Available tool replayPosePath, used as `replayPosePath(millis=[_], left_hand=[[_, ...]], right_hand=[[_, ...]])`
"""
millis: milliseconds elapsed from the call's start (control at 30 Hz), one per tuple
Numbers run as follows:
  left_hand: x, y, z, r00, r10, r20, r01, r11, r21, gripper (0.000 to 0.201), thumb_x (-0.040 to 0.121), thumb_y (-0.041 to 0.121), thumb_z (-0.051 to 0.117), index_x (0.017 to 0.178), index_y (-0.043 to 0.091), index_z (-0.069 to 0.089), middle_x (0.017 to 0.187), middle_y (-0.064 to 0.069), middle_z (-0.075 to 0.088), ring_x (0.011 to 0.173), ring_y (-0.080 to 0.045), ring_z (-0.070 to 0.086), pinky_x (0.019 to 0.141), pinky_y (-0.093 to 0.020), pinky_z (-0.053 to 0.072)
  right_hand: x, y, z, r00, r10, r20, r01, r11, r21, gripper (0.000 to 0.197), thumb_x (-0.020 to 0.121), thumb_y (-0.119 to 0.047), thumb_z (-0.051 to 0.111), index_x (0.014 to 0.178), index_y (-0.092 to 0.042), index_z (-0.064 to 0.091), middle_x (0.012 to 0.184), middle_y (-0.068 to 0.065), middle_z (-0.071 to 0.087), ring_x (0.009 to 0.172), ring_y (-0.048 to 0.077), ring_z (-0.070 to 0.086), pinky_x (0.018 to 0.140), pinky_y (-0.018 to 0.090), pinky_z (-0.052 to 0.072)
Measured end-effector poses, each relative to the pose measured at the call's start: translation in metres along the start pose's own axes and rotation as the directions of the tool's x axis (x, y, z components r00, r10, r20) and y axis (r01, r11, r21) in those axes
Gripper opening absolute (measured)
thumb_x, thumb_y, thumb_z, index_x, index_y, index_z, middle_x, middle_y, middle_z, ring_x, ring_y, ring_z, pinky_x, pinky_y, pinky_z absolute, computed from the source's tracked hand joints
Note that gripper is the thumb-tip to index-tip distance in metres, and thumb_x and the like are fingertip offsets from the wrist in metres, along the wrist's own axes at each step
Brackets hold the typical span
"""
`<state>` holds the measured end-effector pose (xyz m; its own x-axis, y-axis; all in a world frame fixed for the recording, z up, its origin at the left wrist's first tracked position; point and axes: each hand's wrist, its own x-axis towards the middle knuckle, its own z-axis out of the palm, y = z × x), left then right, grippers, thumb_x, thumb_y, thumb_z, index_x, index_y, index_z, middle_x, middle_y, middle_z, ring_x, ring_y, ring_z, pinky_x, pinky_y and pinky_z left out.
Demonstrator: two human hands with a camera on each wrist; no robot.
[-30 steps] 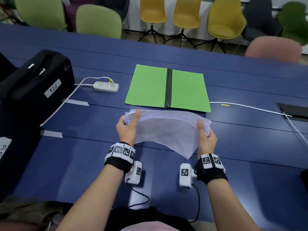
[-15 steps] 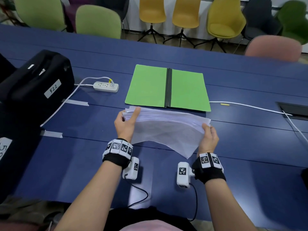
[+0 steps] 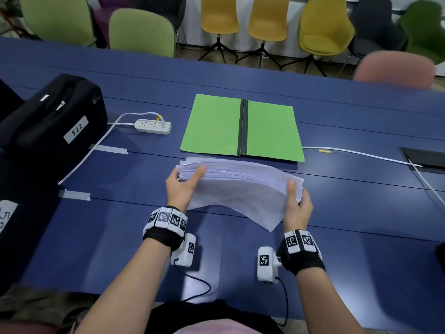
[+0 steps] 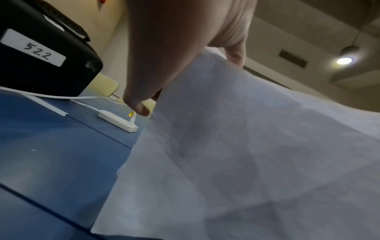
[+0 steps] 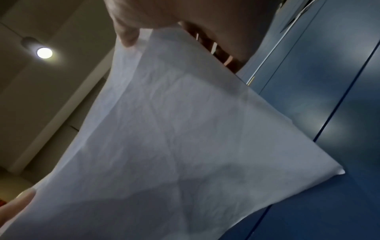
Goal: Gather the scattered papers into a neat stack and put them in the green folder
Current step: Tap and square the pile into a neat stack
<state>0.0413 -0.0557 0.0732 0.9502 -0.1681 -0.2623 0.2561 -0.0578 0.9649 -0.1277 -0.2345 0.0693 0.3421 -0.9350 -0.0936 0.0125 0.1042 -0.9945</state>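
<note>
A long blue tabletop (image 3: 337, 225) stretches in front of me, with a row of chairs (image 3: 322, 30) along its far edge. At my far left sits a black case (image 3: 50, 121) labelled 522, and a white power strip (image 3: 153, 126) lies between it and the green folder (image 3: 242, 127). The green folder lies open and flat at the centre, its near edge just beyond the papers. A white cable (image 3: 361, 154) runs off its right side toward a recessed hatch (image 3: 426, 159) at the right edge. I hold the stack of papers (image 3: 240, 186) raised above the tabletop, sagging at the near corner, its left edges fanned and uneven. My left hand (image 3: 183, 186) grips the left end, thumb on top. My right hand (image 3: 297, 206) grips the right end, thumb on top and fingers curled beneath. Bare blue surface lies open on both sides of my wrists and between the papers and me
</note>
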Motion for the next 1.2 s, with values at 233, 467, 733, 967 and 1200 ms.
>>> replayPosePath(millis=[233,467,733,967,1200], left_hand=[[-0.002,0.000,0.001,0.999,-0.044,-0.021,0.043,0.998,-0.047,0.050,0.062,0.052,0.081,0.100,0.022,0.071,0.110,0.000,0.065,0.104,-0.018,0.058,0.095,-0.028,0.048],[-0.004,0.006,0.006,0.994,-0.106,-0.019,0.104,0.991,-0.089,0.022,0.075,0.044,0.075,0.076,0.028,0.059,0.085,0.020,0.053,0.094,-0.008,0.051,0.096,-0.024,0.036],[0.003,0.014,0.020,0.979,-0.094,-0.181,0.079,0.993,-0.087,0.075,0.045,0.073,0.076,0.063,0.020,0.025,0.067,0.003,0.028,0.069,-0.022,0.029,0.065,-0.030,0.027],[0.004,0.016,0.020,0.969,-0.081,-0.234,0.080,0.997,-0.014,0.065,0.055,0.065,0.076,0.061,0.017,0.032,0.065,0.000,0.045,0.069,-0.026,0.042,0.060,-0.028,0.037],[0.004,0.014,0.015,0.990,-0.073,-0.121,0.072,0.997,-0.018,0.031,0.072,0.042,0.079,0.076,0.026,0.052,0.087,0.011,0.058,0.081,-0.007,0.056,0.080,-0.020,0.044]], right_hand=[[0.003,-0.004,0.001,0.999,0.026,0.019,-0.026,1.000,0.016,0.049,0.079,-0.043,0.067,0.110,-0.006,0.063,0.108,0.007,0.068,0.098,0.019,0.064,0.097,0.041,0.049],[0.005,-0.007,-0.002,0.996,0.038,0.080,-0.040,0.999,0.028,0.044,0.078,-0.056,0.063,0.092,-0.014,0.064,0.092,0.003,0.065,0.083,0.019,0.060,0.081,0.037,0.049],[0.016,-0.023,0.012,0.998,0.020,-0.062,-0.019,1.000,0.016,0.038,0.081,-0.037,0.069,0.056,-0.022,0.045,0.058,-0.005,0.038,0.058,0.013,0.033,0.063,0.026,0.033],[0.014,-0.017,0.009,0.999,-0.030,-0.029,0.029,0.999,-0.023,0.014,0.081,-0.027,0.065,0.069,-0.023,0.060,0.071,-0.003,0.056,0.071,0.014,0.051,0.075,0.032,0.046],[0.010,-0.009,0.002,0.999,0.049,0.004,-0.049,0.999,0.017,0.025,0.080,-0.042,0.067,0.063,-0.024,0.060,0.070,-0.003,0.055,0.073,0.016,0.048,0.075,0.032,0.041]])
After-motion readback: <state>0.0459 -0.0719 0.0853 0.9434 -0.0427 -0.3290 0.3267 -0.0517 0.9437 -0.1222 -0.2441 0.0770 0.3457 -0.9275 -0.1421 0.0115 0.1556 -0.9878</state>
